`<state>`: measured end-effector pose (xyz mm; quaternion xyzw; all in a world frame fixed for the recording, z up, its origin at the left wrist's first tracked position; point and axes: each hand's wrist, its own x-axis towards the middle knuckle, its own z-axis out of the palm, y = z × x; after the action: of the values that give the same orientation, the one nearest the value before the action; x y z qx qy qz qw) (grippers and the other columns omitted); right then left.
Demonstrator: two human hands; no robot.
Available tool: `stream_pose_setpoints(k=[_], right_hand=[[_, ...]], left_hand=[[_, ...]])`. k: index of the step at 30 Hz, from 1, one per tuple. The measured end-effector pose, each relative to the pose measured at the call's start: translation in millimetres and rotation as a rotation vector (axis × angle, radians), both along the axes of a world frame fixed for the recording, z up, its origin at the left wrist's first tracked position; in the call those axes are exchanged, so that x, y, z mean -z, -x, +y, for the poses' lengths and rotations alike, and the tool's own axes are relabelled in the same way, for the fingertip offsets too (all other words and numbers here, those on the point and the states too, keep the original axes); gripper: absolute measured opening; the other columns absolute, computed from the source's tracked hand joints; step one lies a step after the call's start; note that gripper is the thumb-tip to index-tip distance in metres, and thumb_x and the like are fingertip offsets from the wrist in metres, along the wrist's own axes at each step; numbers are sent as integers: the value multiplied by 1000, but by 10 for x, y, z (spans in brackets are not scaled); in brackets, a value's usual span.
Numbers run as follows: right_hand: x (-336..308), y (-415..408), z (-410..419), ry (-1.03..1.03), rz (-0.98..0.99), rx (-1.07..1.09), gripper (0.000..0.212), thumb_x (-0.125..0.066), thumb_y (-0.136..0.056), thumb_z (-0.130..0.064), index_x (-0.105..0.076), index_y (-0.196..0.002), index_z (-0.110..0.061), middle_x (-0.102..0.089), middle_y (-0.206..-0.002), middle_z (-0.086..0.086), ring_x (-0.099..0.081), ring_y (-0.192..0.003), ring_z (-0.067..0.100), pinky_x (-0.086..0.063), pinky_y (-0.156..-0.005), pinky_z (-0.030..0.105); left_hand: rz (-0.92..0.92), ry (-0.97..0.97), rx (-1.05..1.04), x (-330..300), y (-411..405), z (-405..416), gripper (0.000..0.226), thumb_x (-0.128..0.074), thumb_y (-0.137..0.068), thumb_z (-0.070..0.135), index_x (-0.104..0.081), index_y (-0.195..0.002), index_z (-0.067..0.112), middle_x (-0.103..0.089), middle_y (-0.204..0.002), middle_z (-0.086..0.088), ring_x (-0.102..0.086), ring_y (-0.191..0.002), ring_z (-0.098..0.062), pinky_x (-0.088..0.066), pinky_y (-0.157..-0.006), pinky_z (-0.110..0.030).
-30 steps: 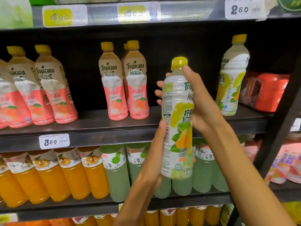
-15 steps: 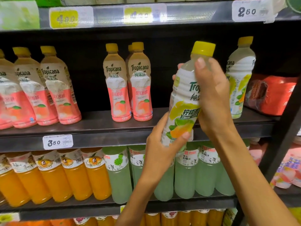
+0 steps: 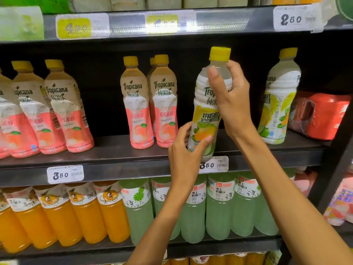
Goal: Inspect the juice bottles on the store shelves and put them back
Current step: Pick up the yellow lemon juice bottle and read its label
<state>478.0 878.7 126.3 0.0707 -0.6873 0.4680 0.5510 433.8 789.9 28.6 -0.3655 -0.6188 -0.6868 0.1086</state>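
Yellow-capped lemon bottle sits clasped in both your hands, right hand wrapped around its neck, left hand pinching its base, just above the middle shelf edge. Full and probably heavy, its glossy sleeve likely slick, so keep one hand at the ridged shoulder and one beneath. Beside it stand one matching lemon bottle and three peach bottles, with three more peach farther along.

Shelving: dark metal shelf boards, stacked in tiers.
Upright: black post at right.
Edge strips: white price tag labels.
Light: dim recesses.
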Motion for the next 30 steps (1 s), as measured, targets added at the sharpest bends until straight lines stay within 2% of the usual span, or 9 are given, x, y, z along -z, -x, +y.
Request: stream_pose_setpoints(k=[4,8,12,15,17,19,23,27,30], right_hand=[[-28,137,129,8,-59,3,18,-55,-96,-23,-49,-108,-11,-59,-92,-6,-60,-81,-2,-49,-76,20],[-57,255,180,34,-207,-86,11,-49,-94,-28,-45,-92,-18,-54,-86,-4,-59,-72,-2,-50,-69,18],[-83,323,245,11,-333,-140,11,-49,-96,-16,-53,-86,-12,-57,-78,1,-61,-63,0,-51,-62,17],[-69,344,302,-27,-370,-116,27,-50,-100,-24,-56,-97,2,-65,-90,17,-69,-80,14,-57,-78,31],[-59,336,333,-30,-379,-109,47,-49,-100,-26,-49,-110,20,-60,-107,37,-65,-99,38,-51,-90,52],[-52,325,375,-24,-372,-92,53,-50,-99,-27,-45,-116,23,-55,-114,41,-59,-106,46,-47,-92,58],[-25,333,385,-33,-347,-55,33,-51,-99,-20,-55,-122,3,-65,-118,18,-64,-109,24,-53,-93,37],[-1,404,427,-13,-324,-108,31,-48,-100,-15,-54,-125,1,-64,-119,18,-64,-110,25,-52,-96,40],[17,464,432,-21,-314,-127,31,-47,-100,-10,-50,-130,-1,-64,-119,15,-64,-110,23,-53,-93,34]], left_hand=[[-9,48,-23,-40,55,53,39,-72,-82,26,-60,-119,21,-63,-97,24,-61,-91,9,-48,-81,-12],[-8,144,-64,-56,65,97,47,-63,-88,32,-52,-131,16,-63,-119,4,-60,-108,-10,-49,-94,-34],[15,179,-176,2,-2,127,60,-64,-88,29,-37,-139,17,-43,-132,1,-47,-115,-9,-42,-98,-26],[60,223,-248,83,-65,140,65,-66,-86,30,-31,-140,22,-39,-132,5,-41,-116,-4,-39,-95,-21],[106,257,-337,94,-57,146,65,-68,-84,32,-33,-138,24,-41,-130,6,-42,-118,-6,-41,-92,-24],[147,286,-416,67,-23,157,64,-72,-81,33,-38,-134,22,-45,-127,5,-44,-116,-9,-43,-88,-27],[197,372,-510,25,37,173,57,-73,-80,27,-44,-128,16,-47,-124,0,-43,-115,-15,-45,-80,-30],[214,373,-485,50,54,166,53,-66,-85,14,-44,-133,14,-47,-125,-2,-46,-116,-18,-47,-87,-33],[223,389,-481,54,78,167,54,-62,-88,12,-41,-138,14,-46,-128,-2,-44,-119,-17,-42,-91,-30]])
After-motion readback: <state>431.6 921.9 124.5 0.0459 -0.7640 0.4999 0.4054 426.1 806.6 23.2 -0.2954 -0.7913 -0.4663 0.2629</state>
